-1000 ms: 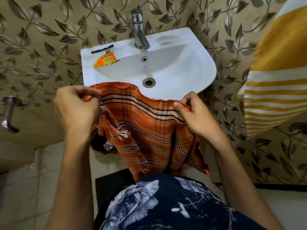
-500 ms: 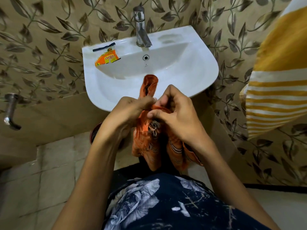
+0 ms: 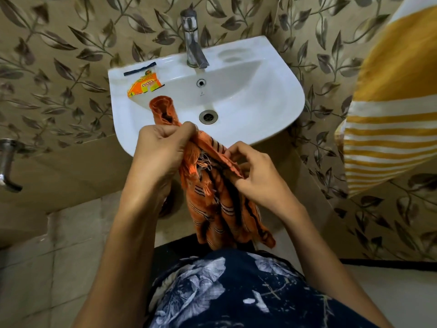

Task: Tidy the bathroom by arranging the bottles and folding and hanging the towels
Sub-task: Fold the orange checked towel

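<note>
While I stand over it, the leaf-patterned wall (image 3: 71,43) fills the view behind everything, and the tiled floor (image 3: 35,256) shows at the lower left. On the right edge hangs a yellow towel with white stripes (image 3: 390,114), well apart from my hands. Below me is my dark floral-print clothing (image 3: 224,292). The white sink (image 3: 272,110) is fixed to the wall, with a chrome tap (image 3: 192,43) at its back and a round drain (image 3: 208,116) in the bowl.

Over the near rim of the sink I hold the orange striped towel (image 3: 224,209), bunched lengthwise. Its top end rises in a rolled loop above my left hand and over the bowl, while the rest hangs down in folds toward my body, frayed threads showing between my hands.

My left hand (image 3: 160,152) is wrapped around the towel near its upper end, its fingers (image 3: 186,129) closed together on the cloth. My right hand (image 3: 255,174) sits just beside it, lower and to the right, its fingers (image 3: 233,151) pinched on a folded edge of the same towel.

On the sink's left ledge lies a small orange sachet (image 3: 144,87), and beside it, nearer the wall, a thin dark strip (image 3: 140,69).
</note>
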### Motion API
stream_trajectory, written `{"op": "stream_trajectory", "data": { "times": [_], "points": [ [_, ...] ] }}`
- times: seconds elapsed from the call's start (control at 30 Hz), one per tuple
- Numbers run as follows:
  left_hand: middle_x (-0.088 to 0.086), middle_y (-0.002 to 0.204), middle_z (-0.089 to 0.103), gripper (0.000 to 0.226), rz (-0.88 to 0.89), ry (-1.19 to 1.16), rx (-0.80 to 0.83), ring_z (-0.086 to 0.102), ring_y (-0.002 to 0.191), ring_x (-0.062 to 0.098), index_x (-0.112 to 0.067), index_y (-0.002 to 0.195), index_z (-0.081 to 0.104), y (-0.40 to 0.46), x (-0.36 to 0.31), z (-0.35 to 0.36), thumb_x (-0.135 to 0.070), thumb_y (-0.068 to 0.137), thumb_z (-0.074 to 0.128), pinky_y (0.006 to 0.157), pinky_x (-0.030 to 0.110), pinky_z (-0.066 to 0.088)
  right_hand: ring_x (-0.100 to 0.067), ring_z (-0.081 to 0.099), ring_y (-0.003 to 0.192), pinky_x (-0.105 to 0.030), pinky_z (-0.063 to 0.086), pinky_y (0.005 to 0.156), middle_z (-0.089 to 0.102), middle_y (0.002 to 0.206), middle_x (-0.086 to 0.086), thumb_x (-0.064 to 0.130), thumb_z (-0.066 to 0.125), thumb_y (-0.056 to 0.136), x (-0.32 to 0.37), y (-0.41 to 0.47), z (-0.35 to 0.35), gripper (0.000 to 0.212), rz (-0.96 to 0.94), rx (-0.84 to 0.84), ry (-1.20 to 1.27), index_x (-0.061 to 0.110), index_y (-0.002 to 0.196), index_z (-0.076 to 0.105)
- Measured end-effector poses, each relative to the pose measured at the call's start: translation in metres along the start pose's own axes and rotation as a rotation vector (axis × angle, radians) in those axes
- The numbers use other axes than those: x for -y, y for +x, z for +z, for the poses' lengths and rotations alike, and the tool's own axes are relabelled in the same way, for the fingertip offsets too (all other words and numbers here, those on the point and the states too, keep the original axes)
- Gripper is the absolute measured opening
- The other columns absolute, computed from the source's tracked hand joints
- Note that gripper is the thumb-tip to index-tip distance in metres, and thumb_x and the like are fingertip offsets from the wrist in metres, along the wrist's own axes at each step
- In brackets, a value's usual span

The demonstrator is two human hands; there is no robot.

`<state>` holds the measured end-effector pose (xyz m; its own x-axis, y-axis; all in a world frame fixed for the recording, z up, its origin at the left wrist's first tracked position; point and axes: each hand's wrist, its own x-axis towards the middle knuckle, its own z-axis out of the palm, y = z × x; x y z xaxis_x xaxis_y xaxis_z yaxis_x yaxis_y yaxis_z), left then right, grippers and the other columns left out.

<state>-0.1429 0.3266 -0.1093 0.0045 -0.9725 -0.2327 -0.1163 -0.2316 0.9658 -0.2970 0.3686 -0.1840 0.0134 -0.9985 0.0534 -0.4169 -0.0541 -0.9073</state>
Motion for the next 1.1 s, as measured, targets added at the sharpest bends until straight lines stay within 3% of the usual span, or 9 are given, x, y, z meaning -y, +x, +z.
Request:
{"op": "stream_trajectory", "data": {
  "times": [0.1, 0.2, 0.37, 0.53, 0.63, 0.77, 0.87, 0.93, 1.1],
  "points": [
    [0.014, 0.060, 0.062, 0.030, 0.062, 0.023, -0.069, 0.055, 0.056, 0.024, -0.003, 0.059, 0.067, 0.004, 0.003, -0.005, -0.021, 0.083, 0.062, 0.063, 0.032, 0.047, 0.001, 0.062, 0.066, -0.014, 0.047, 0.061, 0.067, 0.075, 0.010, 0.004, 0.062, 0.086, 0.005, 0.001, -0.002, 0.015, -0.007, -0.024, 0.031, 0.019, 0.088, 0.065],
    [0.013, 0.061, 0.066, 0.031, 0.079, 0.048, -0.061, 0.059, 0.056, 0.023, -0.007, 0.060, 0.069, 0.007, 0.005, -0.009, -0.031, 0.080, 0.069, 0.063, 0.032, 0.051, -0.023, 0.056, 0.060, -0.031, 0.043, 0.056, 0.063, 0.066, -0.009, 0.015, 0.054, 0.094, 0.012, 0.000, 0.000, 0.015, -0.037, -0.049, 0.031, 0.014, 0.085, 0.065],
    [-0.004, 0.053, 0.069, 0.015, 0.073, 0.121, 0.056, 0.063, 0.048, 0.008, -0.021, 0.053, 0.071, 0.004, 0.011, -0.018, -0.035, 0.052, 0.075, 0.049, 0.018, 0.051, -0.009, 0.042, 0.051, -0.026, 0.035, 0.050, 0.045, 0.056, 0.000, 0.021, 0.048, 0.098, 0.018, 0.000, 0.005, 0.022, -0.015, -0.123, 0.070, 0.017, 0.077, 0.054],
    [0.003, 0.059, 0.072, 0.010, -0.025, 0.113, 0.151, 0.068, 0.053, 0.013, -0.017, 0.059, 0.073, 0.002, 0.016, -0.020, -0.028, 0.059, 0.075, 0.051, 0.019, 0.053, 0.005, 0.047, 0.060, -0.011, 0.036, 0.058, 0.050, 0.068, 0.012, 0.025, 0.047, 0.098, 0.020, 0.004, 0.007, 0.020, 0.042, -0.196, 0.102, 0.024, 0.078, 0.046],
    [0.005, 0.054, 0.066, 0.031, -0.091, 0.131, 0.189, 0.059, 0.050, 0.018, -0.014, 0.059, 0.072, 0.002, 0.020, -0.009, -0.044, 0.066, 0.070, 0.059, 0.024, 0.047, 0.003, 0.054, 0.068, -0.014, 0.041, 0.064, 0.058, 0.075, 0.011, 0.026, 0.052, 0.096, 0.026, 0.002, 0.011, 0.012, 0.032, -0.179, 0.101, 0.021, 0.085, 0.050],
    [0.003, 0.047, 0.047, 0.058, -0.215, 0.107, 0.238, 0.043, 0.043, 0.016, -0.012, 0.055, 0.054, -0.001, 0.020, 0.004, -0.067, 0.049, 0.069, 0.059, 0.027, 0.037, -0.012, 0.062, 0.080, -0.030, 0.050, 0.071, 0.065, 0.083, 0.001, 0.020, 0.059, 0.091, 0.036, -0.004, 0.018, 0.009, -0.023, -0.155, 0.113, 0.014, 0.086, 0.057],
    [-0.005, 0.034, 0.048, 0.046, -0.231, 0.044, 0.196, 0.045, 0.032, 0.009, -0.013, 0.039, 0.058, 0.004, 0.025, 0.006, -0.040, 0.073, 0.073, 0.046, 0.017, 0.038, -0.012, 0.061, 0.081, -0.030, 0.050, 0.073, 0.065, 0.085, 0.000, 0.018, 0.063, 0.089, 0.038, -0.007, 0.016, 0.009, -0.063, -0.119, 0.071, 0.009, 0.089, 0.062],
    [-0.002, 0.038, 0.054, 0.042, -0.213, -0.001, 0.110, 0.049, 0.036, 0.012, -0.014, 0.038, 0.063, 0.006, 0.028, 0.007, -0.022, 0.078, 0.069, 0.049, 0.020, 0.040, -0.011, 0.061, 0.084, -0.028, 0.050, 0.076, 0.066, 0.090, 0.000, 0.019, 0.065, 0.088, 0.038, -0.008, 0.014, 0.012, -0.067, -0.089, 0.042, 0.009, 0.094, 0.062],
    [0.008, 0.049, 0.058, 0.027, -0.096, -0.028, -0.002, 0.048, 0.041, 0.018, -0.008, 0.051, 0.068, 0.003, 0.029, 0.010, -0.013, 0.077, 0.065, 0.049, 0.022, 0.040, -0.002, 0.053, 0.069, -0.022, 0.041, 0.063, 0.058, 0.090, 0.005, 0.009, 0.059, 0.082, 0.031, -0.011, 0.007, 0.022, -0.067, -0.011, -0.067, 0.018, 0.099, 0.048]
  ]
}}
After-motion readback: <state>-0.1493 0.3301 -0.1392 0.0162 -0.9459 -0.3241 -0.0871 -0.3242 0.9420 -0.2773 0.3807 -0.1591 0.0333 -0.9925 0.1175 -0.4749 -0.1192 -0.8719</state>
